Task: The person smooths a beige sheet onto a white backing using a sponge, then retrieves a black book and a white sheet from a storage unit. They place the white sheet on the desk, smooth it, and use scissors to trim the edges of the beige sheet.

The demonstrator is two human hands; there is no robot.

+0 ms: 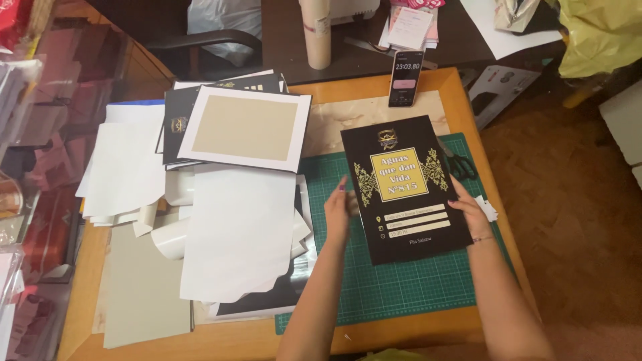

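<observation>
Black cover (pixel 404 190): a stiff black sheet with a gold label and pale strips, held between both hands above the green cutting mat (pixel 401 287), tilted a little so its top leans to the left.
Left hand (pixel 338 210): grasps the cover's left edge about halfway down, fingers pointing up along the edge, forearm rising from the bottom of the view.
Right hand (pixel 471 214): grasps the cover's right edge near the lower corner, fingertips on the black face, a band at the wrist, forearm coming in from the lower right.
Cutting mat: lies flat on the right half of the wooden table (pixel 87 281), under the cover and both hands.
Scissors (pixel 461 164): on the mat, just right of the cover's upper right corner.
White sheets (pixel 237 230): loose pile to the left of the left hand, overlapping the mat's left edge.
Framed tan board (pixel 244 127): on a stack of black sheets, up and left of the cover.
Phone (pixel 406 78): stands at the table's far edge, beyond the cover, screen lit.
</observation>
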